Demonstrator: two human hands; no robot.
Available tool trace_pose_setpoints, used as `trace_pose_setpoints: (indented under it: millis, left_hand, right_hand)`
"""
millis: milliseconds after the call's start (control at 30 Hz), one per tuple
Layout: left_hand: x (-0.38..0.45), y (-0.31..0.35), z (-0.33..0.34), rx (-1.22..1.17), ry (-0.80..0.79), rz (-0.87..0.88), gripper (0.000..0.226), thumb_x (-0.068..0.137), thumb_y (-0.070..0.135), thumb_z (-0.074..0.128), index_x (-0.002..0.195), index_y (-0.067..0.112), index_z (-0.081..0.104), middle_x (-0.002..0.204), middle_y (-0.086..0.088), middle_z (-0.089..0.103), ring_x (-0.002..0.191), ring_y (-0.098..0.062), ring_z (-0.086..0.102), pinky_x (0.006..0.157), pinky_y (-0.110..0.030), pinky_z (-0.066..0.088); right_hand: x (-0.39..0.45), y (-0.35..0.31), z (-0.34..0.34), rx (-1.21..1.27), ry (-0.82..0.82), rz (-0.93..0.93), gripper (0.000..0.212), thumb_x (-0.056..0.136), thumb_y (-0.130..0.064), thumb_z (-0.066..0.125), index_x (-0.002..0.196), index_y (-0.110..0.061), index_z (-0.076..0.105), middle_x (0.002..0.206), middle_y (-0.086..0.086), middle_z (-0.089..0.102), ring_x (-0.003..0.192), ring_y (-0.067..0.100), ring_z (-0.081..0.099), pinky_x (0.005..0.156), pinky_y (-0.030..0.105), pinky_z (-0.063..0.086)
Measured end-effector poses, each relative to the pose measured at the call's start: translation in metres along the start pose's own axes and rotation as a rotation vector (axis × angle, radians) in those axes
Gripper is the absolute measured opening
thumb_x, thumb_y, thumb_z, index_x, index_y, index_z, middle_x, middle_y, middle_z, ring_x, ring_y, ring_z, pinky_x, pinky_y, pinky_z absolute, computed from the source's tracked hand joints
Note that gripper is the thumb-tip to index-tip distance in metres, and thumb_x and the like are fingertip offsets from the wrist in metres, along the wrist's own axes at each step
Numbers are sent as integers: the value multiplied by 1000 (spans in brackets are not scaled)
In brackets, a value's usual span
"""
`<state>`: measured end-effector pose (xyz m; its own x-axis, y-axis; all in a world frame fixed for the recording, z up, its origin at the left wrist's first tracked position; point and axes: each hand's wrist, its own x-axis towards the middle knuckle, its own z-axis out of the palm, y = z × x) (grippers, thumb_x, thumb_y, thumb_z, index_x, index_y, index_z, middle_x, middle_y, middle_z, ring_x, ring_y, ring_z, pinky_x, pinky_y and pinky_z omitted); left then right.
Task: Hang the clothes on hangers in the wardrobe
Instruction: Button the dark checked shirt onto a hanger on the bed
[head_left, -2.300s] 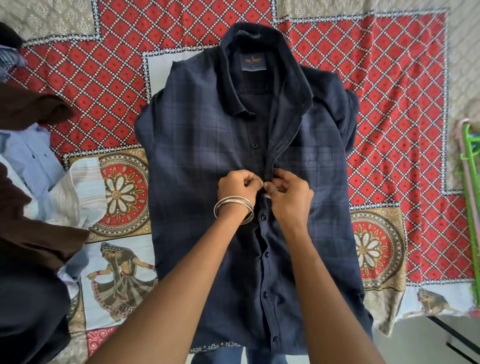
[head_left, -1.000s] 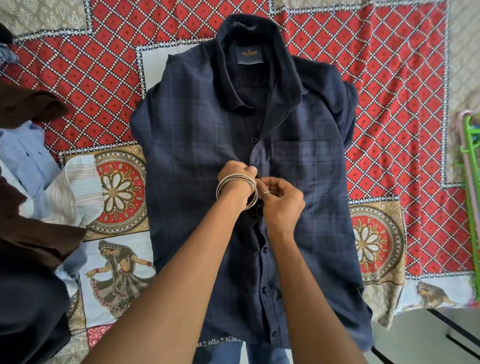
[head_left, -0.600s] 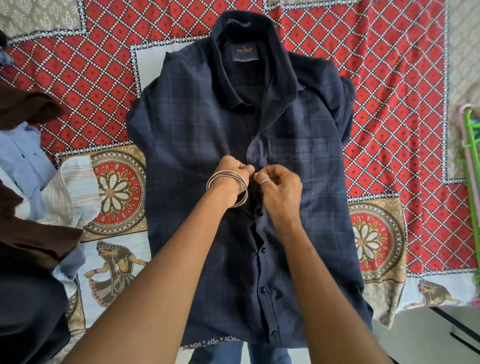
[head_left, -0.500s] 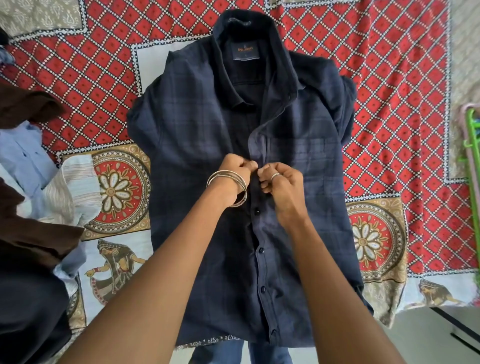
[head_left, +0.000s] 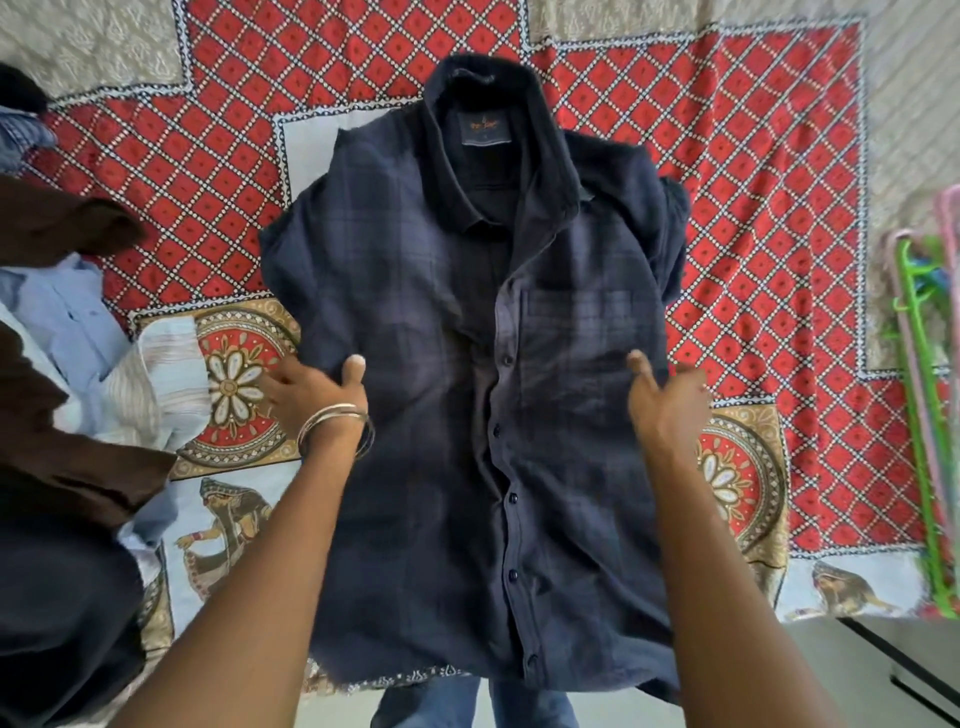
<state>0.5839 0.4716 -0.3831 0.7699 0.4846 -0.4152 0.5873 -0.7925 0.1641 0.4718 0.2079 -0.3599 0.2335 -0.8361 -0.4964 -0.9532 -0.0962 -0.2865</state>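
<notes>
Shirt (head_left: 467, 415), navy check, lies flat and face up on the patterned bedspread (head_left: 753, 208), collar at the far end, hem hanging just over the near edge. Most of the front is buttoned, only the top near the collar gapes, which I take as readying it so it won't slip off a hanger.

Now the hands sit one on each side seam, about chest height. The left hand (head_left: 311, 387) lays its thumb on top of the cloth with its fingers at the edge, some seemingly tucked under; the frame is blurred, so how firm that hold is I cannot tell. The right hand (head_left: 667, 397) mirrors it, thumb on the fabric, fingers hidden behind the edge. Looks like a lift or a flip is coming.

Room to work: to the left, a heap of other clothes (head_left: 67, 364) lies close to the left hand, so that side is tight. To the right, bare bedspread, then coloured hangers (head_left: 922, 415) at the bed's right edge, within reach. Far side is open.
</notes>
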Motion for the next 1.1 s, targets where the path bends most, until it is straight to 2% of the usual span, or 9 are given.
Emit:
trace_pose_setpoints:
  millis: [167,267,367,533,600,700,833,1033,1100]
  left_hand:
    - [2,8,-22,-400,-347,-93,48,84,36,69,109,-4,63,102,-14,68,95,-34,64,86,-39,50]
    - [-1,17,-42,-1051,-673,-293,28,88,17,64,110,1,65,87,-5,73,84,-24,70,76,-37,58]
    - [-10,27,-62,-1309,-845,-199,31,84,11,58,115,12,60,99,-4,72,94,-22,69,78,-38,58]
    - [15,6,-73,-1125,-504,51,43,83,-13,52,108,22,55,102,1,70,97,-24,67,82,-41,56]
    - [18,-11,-73,-743,-336,53,52,77,-17,57,119,12,52,112,-12,64,108,-36,60,90,-44,48]
    - [-13,-45,-61,-35,-214,13,41,80,-7,56,121,-3,48,119,-28,56,108,-46,54,89,-45,42]
    - [-39,-57,-56,74,-166,-141,54,75,14,61,122,-11,47,118,-36,55,110,-50,52,91,-49,42]
    - [-47,-16,-70,42,71,-248,85,73,14,66,137,-18,19,146,-42,9,134,-56,17,109,-60,16]
    - [-43,1,-68,72,24,-222,94,75,20,65,140,-19,9,147,-43,2,137,-57,2,111,-62,7]
  right_hand:
    - [-7,-5,-21,388,-334,64,58,70,-55,78,98,-5,69,95,10,73,91,29,69,84,41,55]
    - [-18,-14,-41,674,-717,221,48,75,-46,76,105,-8,72,103,11,74,94,27,71,85,42,56]
    - [-22,-19,-59,779,-901,238,51,83,-51,63,114,-10,69,111,9,72,104,24,68,89,41,54]
    - [-6,-6,-66,1058,-368,224,30,89,-25,65,114,-9,68,104,8,72,95,23,68,84,38,56]
    - [-9,12,-58,672,-112,131,25,89,-14,63,113,-7,68,103,15,70,97,29,65,86,39,51]
    - [-39,47,-37,-7,-22,90,27,90,-20,60,113,-9,67,110,23,67,103,40,62,84,40,47]
    - [-60,42,-30,-174,132,244,49,85,-16,59,131,-7,45,130,28,47,122,43,41,95,52,36]
    - [-51,-2,-27,-70,294,-406,51,80,-1,63,129,-4,50,131,23,46,121,42,37,97,45,23]
    - [-26,-21,-31,80,323,-398,53,79,2,61,130,1,48,131,22,50,121,41,41,101,41,24]
